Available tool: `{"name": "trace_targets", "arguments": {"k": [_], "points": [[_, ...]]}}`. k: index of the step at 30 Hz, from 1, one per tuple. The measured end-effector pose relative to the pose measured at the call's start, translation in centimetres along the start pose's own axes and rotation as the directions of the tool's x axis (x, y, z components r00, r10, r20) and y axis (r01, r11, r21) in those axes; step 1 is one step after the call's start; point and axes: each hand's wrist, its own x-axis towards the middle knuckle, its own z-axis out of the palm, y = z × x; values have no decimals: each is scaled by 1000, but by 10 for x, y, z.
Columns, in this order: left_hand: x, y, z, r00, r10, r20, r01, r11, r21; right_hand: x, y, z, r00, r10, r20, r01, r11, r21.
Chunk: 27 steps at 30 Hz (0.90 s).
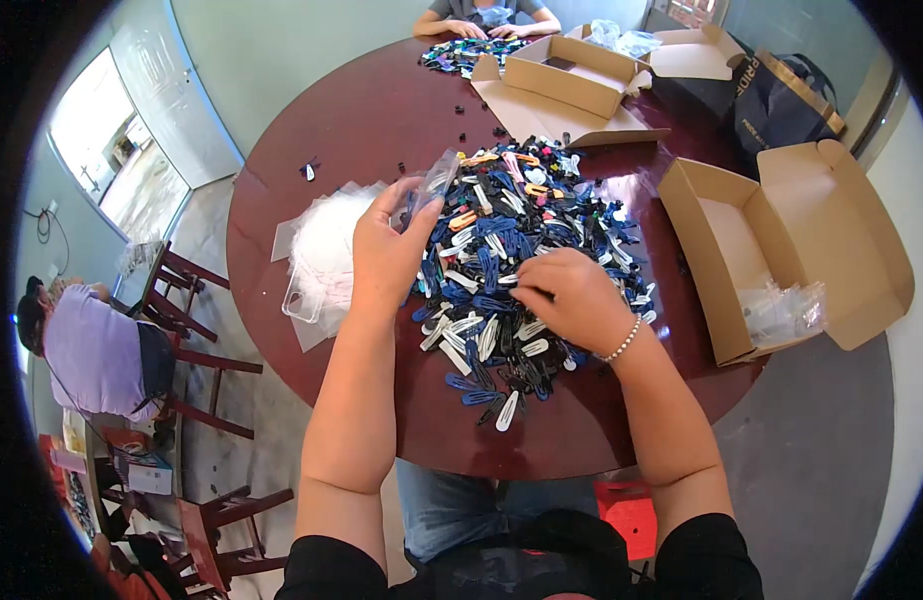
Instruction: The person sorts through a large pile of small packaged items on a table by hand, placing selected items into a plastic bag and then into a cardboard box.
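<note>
A large heap of hair clips (492, 240), mostly navy, black and white with a few orange ones, lies on the dark red round table (312, 120). My left hand (392, 243) holds a small clear plastic bag (438, 178) between thumb and fingers over the heap's left edge. Over the middle right of the heap is my right hand (570, 300), its thumb and index finger pinched at the clips; what they grip is too small to make out. Left of my left hand lies a stack of clear plastic bags (327, 245).
An open cardboard box (722, 260) with plastic bags stands at the right. Another box (572, 75), a dark bag (782, 105) and a co-worker's hands (489, 31) at a second clip pile (462, 56) are farther back. Another person (102, 345) sits at left.
</note>
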Motion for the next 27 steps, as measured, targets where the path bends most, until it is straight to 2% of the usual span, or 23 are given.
{"name": "trace_targets", "arguments": {"k": [2, 3, 5, 6, 8, 9, 11, 12, 15, 17, 18, 19, 20, 23, 25, 27], "points": [[1, -4, -1, 1000, 12, 22, -13, 998, 61, -5, 11, -4, 975, 199, -97, -201, 979, -19], [0, -3, -1, 1000, 12, 21, -13, 998, 56, -7, 17, -8, 976, 198, -94, -201, 979, -23], [-2, 0, 1, 997, 74, 14, -75, 989, 130, -12, 35, -19, 853, 440, -281, -452, 892, 25], [-2, 2, 1, 997, 73, 16, -74, 989, 126, -18, 46, -24, 852, 441, -282, -454, 891, 22], [-4, 5, 2, 999, 3, 52, -10, 990, 138, -29, 68, -30, 762, 556, -331, -602, 797, -50], [-4, 5, 3, 998, 3, 57, -10, 991, 135, -33, 76, -31, 759, 559, -333, -607, 793, -52], [-5, 5, 3, 996, 11, 87, -25, 986, 162, -43, 89, -29, 670, 693, -266, -732, 676, -83], [-4, 4, 4, 996, 11, 91, -25, 987, 161, -43, 87, -27, 678, 691, -252, -734, 651, -193], [-5, 1, 4, 994, 74, 85, -91, 974, 208, -33, 83, -15, 713, 679, -173, -698, 668, -258], [-6, 3, 5, 991, 100, 89, -114, 977, 182, -27, 76, -8, 692, 709, -135, -721, 668, -183], [-7, 6, 5, 991, 96, 91, -111, 977, 184, -26, 75, -4, 742, 648, -173, -666, 741, -82], [-8, 10, 6, 994, 32, 100, -47, 988, 146, -24, 73, 0, 781, 584, -220, -596, 803, 16], [-9, 12, 7, 993, -30, 111, 17, 994, 109, -25, 71, -2, 754, 633, -176, -626, 773, 101], [-9, 7, 9, 993, 24, 116, -40, 989, 140, -17, 52, -6, 770, 619, -155, -590, 783, 199], [-9, 5, 9, 992, 13, 128, -32, 989, 142, -15, 47, 1, 789, 580, -203, -546, 813, 202], [-9, 4, 9, 991, 1, 137, -21, 989, 145, -12, 41, 5, 890, 380, -253, -369, 925, 91]]}}
